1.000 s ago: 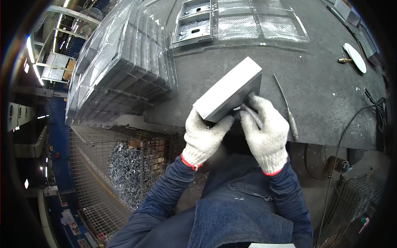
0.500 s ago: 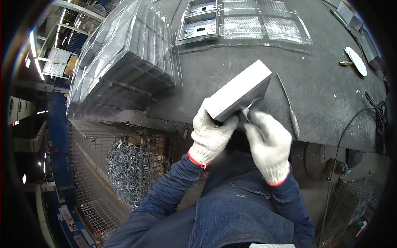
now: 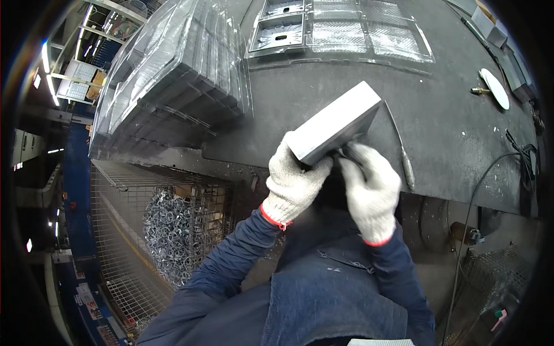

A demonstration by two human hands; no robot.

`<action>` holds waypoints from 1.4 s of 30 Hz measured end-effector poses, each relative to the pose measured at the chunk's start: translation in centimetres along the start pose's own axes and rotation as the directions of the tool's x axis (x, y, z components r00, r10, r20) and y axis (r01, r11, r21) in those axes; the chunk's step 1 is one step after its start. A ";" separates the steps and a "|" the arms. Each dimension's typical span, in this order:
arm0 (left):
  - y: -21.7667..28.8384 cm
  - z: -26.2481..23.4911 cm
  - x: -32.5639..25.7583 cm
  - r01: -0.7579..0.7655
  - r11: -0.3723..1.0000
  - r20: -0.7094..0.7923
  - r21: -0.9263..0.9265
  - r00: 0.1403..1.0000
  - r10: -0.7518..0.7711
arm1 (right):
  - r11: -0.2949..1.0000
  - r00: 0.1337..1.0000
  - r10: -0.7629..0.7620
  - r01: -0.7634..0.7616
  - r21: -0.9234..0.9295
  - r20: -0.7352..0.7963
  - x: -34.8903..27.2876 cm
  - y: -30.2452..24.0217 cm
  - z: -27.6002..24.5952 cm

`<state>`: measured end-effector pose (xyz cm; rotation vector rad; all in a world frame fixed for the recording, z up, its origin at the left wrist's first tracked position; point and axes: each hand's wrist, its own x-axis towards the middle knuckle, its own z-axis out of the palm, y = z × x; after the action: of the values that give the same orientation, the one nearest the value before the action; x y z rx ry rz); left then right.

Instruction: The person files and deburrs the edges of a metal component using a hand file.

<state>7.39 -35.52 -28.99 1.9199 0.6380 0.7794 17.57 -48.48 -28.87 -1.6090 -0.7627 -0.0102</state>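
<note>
Both gloved hands work a grey metal block point(image 3: 336, 121) tipped up at the table's near edge point(image 3: 242, 161): the left hand point(image 3: 294, 181) closed under its near end, the right hand point(image 3: 369, 187) pinching something small beneath it, too hidden to tell. It looks like fitting work calling for steadiness. A thin rod point(image 3: 401, 153) lies just right; stacked clear trays point(image 3: 167, 75) stand far left, open tabletop between.

Grey metal block point(image 3: 334, 122): flat rectangular slab, plain matte faces, sharp edges, no visible marks. Held off the bench point(image 3: 450, 132), tilted, long axis running from about 7 o'clock up to 1 o'clock. Broad top face catches the light, long side face toward the person is darker. Low end gripped in the left hand point(image 3: 292, 183), white knit glove, fingers wrapped under its near corner. Right hand point(image 3: 369, 190), same glove, touches the underside just beside it. Far end sticks out free over the dark bench top.
</note>
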 end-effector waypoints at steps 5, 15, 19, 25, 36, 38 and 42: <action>-0.9 -0.4 0.1 0.014 0.986 -0.017 -0.166 1.000 -0.017 | 0.990 0.989 -0.130 0.134 -0.046 0.074 -1.1 0.4 -0.7; -0.5 0.0 -0.2 0.051 0.978 0.015 -0.201 0.999 -0.049 | 0.993 0.976 -0.050 0.071 -0.093 0.211 -0.9 -0.4 -2.4; -0.2 0.0 0.2 -0.004 0.997 0.001 -0.071 1.000 0.004 | 0.987 0.987 -0.145 0.149 -0.054 0.065 0.9 0.4 -0.7; -0.3 -0.8 0.2 0.093 0.989 0.061 -0.116 0.994 -0.086 | 0.997 0.978 -0.044 0.055 -0.049 0.204 -1.4 -0.8 -4.0; 1.0 -2.7 3.3 0.331 0.863 0.180 -0.381 0.942 -0.282 | 0.800 0.894 0.417 -0.447 0.401 0.166 -4.1 -1.1 -5.5; 0.9 -2.6 3.6 0.323 0.857 0.183 -0.401 0.945 -0.271 | 0.771 0.867 0.447 -0.499 0.396 0.222 -4.6 -0.9 -5.4; 0.0 -2.9 4.1 0.359 0.802 0.220 -0.477 0.933 -0.287 | 0.793 0.854 0.432 -0.512 0.329 0.289 -5.3 -0.5 -5.3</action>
<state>7.95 -31.00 -26.88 1.3142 0.5826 0.5219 15.42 -55.65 -29.55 -1.3771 -0.4482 0.6475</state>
